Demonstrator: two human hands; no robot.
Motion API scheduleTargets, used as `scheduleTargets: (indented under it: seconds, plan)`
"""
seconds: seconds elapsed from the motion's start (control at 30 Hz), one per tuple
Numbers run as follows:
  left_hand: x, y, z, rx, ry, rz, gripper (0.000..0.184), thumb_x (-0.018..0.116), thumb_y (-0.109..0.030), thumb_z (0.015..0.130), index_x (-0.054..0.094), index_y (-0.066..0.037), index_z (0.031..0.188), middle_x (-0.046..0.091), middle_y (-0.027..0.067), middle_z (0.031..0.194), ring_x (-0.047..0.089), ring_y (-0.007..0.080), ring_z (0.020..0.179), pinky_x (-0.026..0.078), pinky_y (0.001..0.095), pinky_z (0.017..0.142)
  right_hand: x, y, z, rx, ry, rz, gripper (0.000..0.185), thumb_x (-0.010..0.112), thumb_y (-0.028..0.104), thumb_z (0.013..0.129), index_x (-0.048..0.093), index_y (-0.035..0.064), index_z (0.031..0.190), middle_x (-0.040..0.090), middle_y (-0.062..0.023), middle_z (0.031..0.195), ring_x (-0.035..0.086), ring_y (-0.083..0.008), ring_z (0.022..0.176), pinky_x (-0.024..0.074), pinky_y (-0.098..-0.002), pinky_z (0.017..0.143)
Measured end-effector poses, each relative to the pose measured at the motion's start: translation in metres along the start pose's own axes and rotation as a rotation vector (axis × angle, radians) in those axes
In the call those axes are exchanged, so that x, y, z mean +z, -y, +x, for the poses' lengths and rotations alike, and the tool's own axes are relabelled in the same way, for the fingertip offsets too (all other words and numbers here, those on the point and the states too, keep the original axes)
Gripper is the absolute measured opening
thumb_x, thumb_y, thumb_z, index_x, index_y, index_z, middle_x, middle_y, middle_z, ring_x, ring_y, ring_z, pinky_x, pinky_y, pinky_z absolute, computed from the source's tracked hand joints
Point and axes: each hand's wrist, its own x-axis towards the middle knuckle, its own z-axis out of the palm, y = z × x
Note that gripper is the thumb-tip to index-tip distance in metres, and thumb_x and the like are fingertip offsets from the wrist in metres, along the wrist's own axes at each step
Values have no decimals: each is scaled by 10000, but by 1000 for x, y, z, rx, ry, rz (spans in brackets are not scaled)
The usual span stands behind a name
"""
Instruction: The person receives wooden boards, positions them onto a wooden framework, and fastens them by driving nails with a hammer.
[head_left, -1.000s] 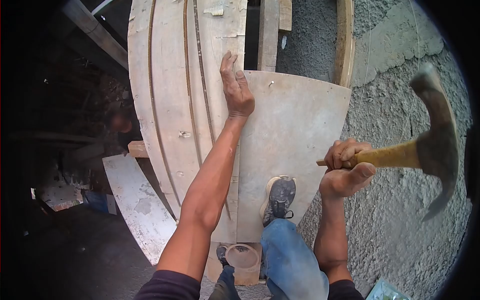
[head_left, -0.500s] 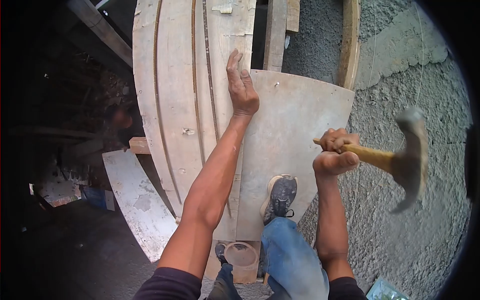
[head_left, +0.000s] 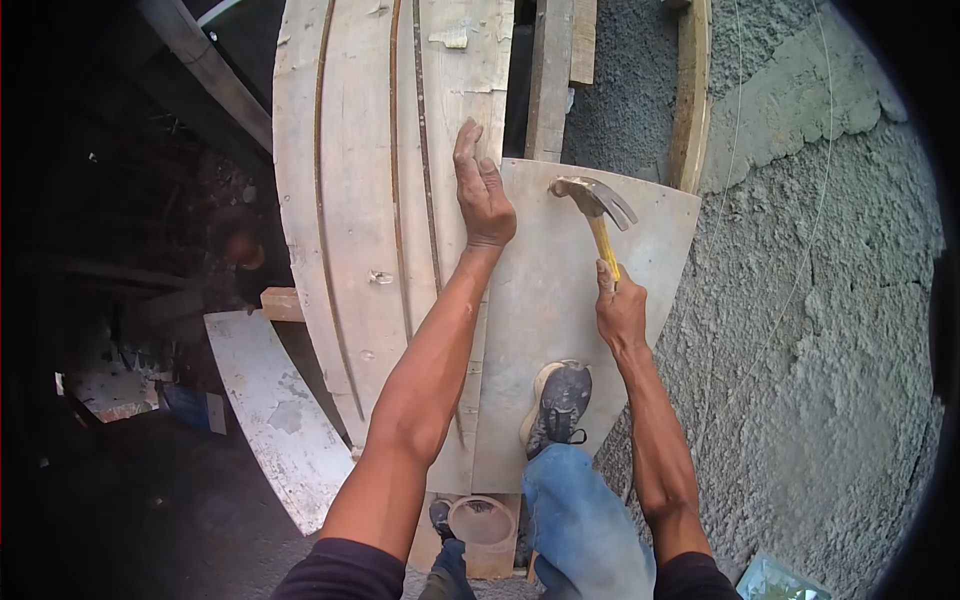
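My right hand [head_left: 622, 308] grips the yellow handle of a claw hammer [head_left: 603, 235]. The hammer's face rests at a spot near the top edge of a grey sheet panel [head_left: 560, 290], its claw pointing right; any nail under it is hidden. My left hand [head_left: 484, 200] lies open at the seam, fingers stretched up over the pale wooden boards [head_left: 350, 200] and the wrist by the panel's left edge. My shoe [head_left: 562, 400] stands on the panel's lower part.
Wooden beams [head_left: 550, 90] run beyond the panel's top edge. A rough cement wall [head_left: 800, 400] fills the right side. At left lie a loose white board [head_left: 285, 415] and a dark area where a person [head_left: 240, 255] is dimly seen. A round-holed board [head_left: 483, 525] is below.
The hammer has swung from the right, above the wall, onto the panel's top area, where a nail stuck up earlier. My left hand keeps its place at the seam.
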Motion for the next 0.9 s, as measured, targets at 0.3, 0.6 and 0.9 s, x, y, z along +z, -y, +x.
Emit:
scheduleTargets:
  seconds: [0.3,0.6,0.9]
  plan:
    - [0,-1,-2,-15,5,-2,467,274,-239,1080,397,60,1417,429,237,1470,379,345,1411,275,402,1187,-30,77,10,-509,-576,1001,560,396,587,1023,384,80,785,286,30,570,242,-74,465,227,-242,432]
    - [-1,-4,-1,-14,16,37,458,283,-225,1075,399,58,1416,434,224,1468,385,340,1407,284,411,1184,-49,65,-7,-122,-383,587,557,416,577,1021,449,65,806,385,-3,563,321,-105,445,276,-301,404]
    - [-1,-2,1,17,34,46,450,262,-194,1072,394,54,1423,432,227,1471,361,350,1424,272,418,1193,-5,10,-5,-6,-42,43,382,588,349,1014,582,14,830,506,-103,563,495,-180,468,403,-369,469]
